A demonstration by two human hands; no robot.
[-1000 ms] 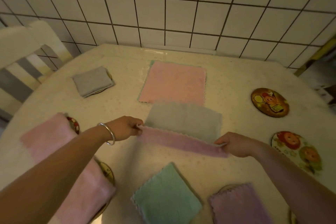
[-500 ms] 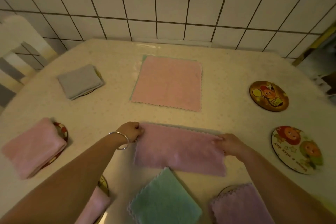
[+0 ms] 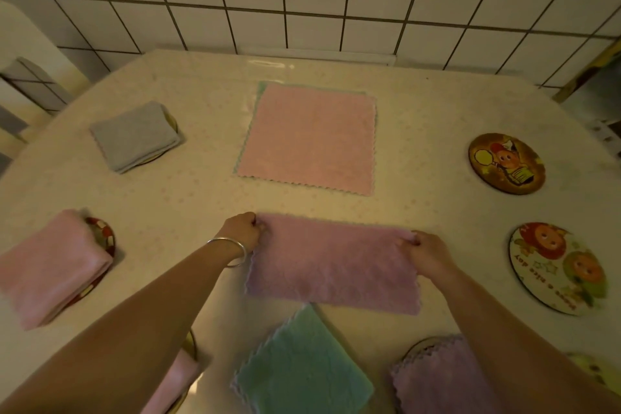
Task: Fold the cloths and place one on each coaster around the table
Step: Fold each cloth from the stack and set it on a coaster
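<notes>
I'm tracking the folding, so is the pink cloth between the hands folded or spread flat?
Folded once. The pink cloth lies as a long half-width strip, left hand and right hand pinching its far corners.

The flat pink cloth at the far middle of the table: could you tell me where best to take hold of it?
Pinch the flat pink cloth at its two near corners, reaching from the near side; it lies spread open, its scalloped near edge facing you.
</notes>
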